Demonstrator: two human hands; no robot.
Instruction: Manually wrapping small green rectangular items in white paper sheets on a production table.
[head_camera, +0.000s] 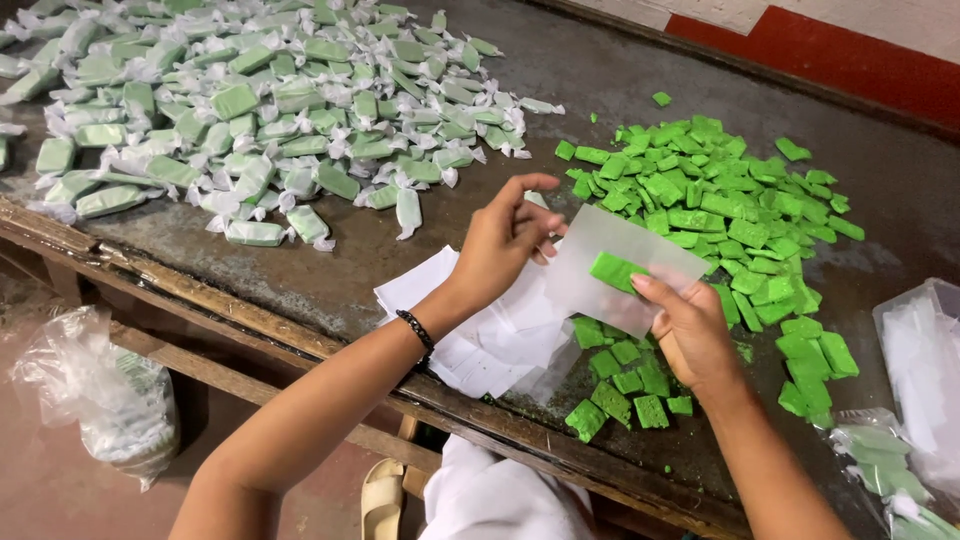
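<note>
We are looking down at a dark, worn worktable with a rough wooden front edge, a reddish floor beyond it and below us. Across its far left lies a wide heap of wrapped green sweets, each twisted shut in clear film. On the right sits a loose pile of bare green blocks, with a few more nearer the table edge.

Between our hands we hold a clear wrapper sheet just above the table. Our right hand is partly closed under the sheet's near edge, its thumb pressing one green block onto the film. Our left hand, a dark bracelet at its wrist, pinches the sheet's left edge with curled fingers, the forefinger lifted; how firmly it grips we cannot quite tell, as the film is nearly see-through.

Under our left wrist lies a stack of white wrapper sheets. At the right edge stands a clear container of more film, and a plastic bag rests on the floor at left.
</note>
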